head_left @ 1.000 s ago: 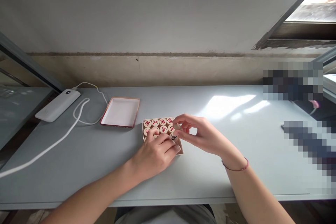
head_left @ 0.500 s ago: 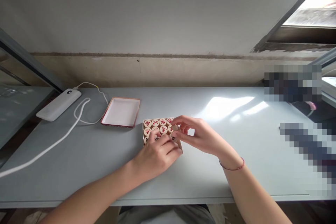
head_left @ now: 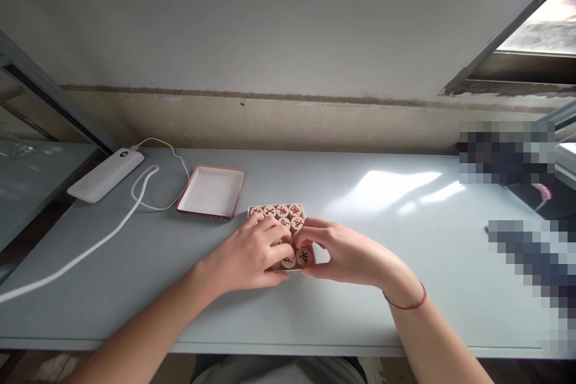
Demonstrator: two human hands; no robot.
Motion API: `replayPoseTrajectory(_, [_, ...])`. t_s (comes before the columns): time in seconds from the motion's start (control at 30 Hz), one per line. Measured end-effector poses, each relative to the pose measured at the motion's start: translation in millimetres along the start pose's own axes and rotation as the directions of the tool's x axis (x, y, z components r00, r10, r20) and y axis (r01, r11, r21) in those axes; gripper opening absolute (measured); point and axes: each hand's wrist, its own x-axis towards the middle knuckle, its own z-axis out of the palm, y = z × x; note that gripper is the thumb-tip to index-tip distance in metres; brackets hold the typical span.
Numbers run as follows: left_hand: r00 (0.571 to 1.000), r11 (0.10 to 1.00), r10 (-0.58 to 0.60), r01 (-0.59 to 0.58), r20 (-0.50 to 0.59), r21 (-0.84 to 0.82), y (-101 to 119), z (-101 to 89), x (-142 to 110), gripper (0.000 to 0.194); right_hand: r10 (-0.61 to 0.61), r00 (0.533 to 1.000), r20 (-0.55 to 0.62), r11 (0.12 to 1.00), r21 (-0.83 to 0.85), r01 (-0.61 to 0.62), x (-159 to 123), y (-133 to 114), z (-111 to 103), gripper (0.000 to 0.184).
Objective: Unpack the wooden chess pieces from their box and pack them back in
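Observation:
A shallow open box (head_left: 275,206) holds rows of round wooden Chinese chess pieces (head_left: 295,210), with red characters in the far rows and black ones near me. My left hand (head_left: 256,252) lies over the box's left and middle part, its fingertips bent onto the pieces and its thumb along the near side. Around the right near corner, my right hand (head_left: 342,252) has its fingers curled on the pieces and its thumb at the box edge. A black-marked piece (head_left: 304,256) shows between its thumb and fingers. Several pieces are hidden beneath my hands.
The box's lid (head_left: 211,191) lies inside up, left of the box. Farther left is a white power bank (head_left: 105,175) with a white cable (head_left: 108,240) running across the grey desk (head_left: 148,294). A wall stands behind; blurred-out dark items are at the right.
My left hand has shifted left over the pieces. My right hand has come down from the far right side to the near right corner. The view has shifted slightly.

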Motion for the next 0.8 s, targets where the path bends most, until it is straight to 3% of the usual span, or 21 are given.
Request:
replayPoseTrajectory(0.23, [0.999, 0.999, -0.012, 0.01, -0.045, -0.042, -3, -4.8, 1, 0.021, 0.014, 0.999, 0.031, 1.0, -0.004, -0.014, 2, -1, -3, 0.006])
replayPoseTrajectory(0.33, [0.976, 0.984, -0.175, 0.171, -0.131, -0.042, -18, -11.4, -2, 0.022, 0.011, 0.998, -0.067, 1.0, -0.019, -0.012, 4, 2, -4, 0.005])
replayPoseTrajectory(0.43, [0.858, 0.868, -0.462, 0.489, -0.225, 0.084, -43, -14.2, -10, 0.025, 0.022, 0.974, -0.226, 0.998, -0.046, -0.033, 5, 7, -5, 0.019])
replayPoseTrajectory(0.53, [0.766, 0.752, -0.62, 0.642, -0.166, 0.151, -62, -14.5, -18, 0.024, 0.021, 0.946, -0.325, 0.998, -0.044, -0.037, 5, 9, -6, 0.023])
replayPoseTrajectory(0.63, [0.742, 0.732, -0.661, 0.67, -0.112, 0.124, -62, -20.6, -18, 0.023, 0.003, 0.934, -0.356, 1.0, -0.026, -0.013, 6, 11, -5, 0.022])
replayPoseTrajectory(0.7, [0.738, 0.751, -0.641, 0.66, -0.211, 0.027, -55, -29.3, -16, 0.024, -0.012, 0.915, -0.403, 0.999, -0.04, -0.004, 7, 13, -3, 0.021])
replayPoseTrajectory(0.77, [0.684, 0.758, -0.648, 0.621, -0.334, -0.197, -47, -38.9, -14, 0.023, -0.003, 0.872, -0.49, 0.999, -0.047, -0.023, 10, 16, -1, 0.021])
replayPoseTrajectory(0.8, [0.648, 0.73, -0.682, 0.58, -0.339, -0.362, -44, -42.6, -14, 0.023, 0.012, 0.84, -0.542, 0.999, -0.026, -0.031, 12, 17, 1, 0.027])
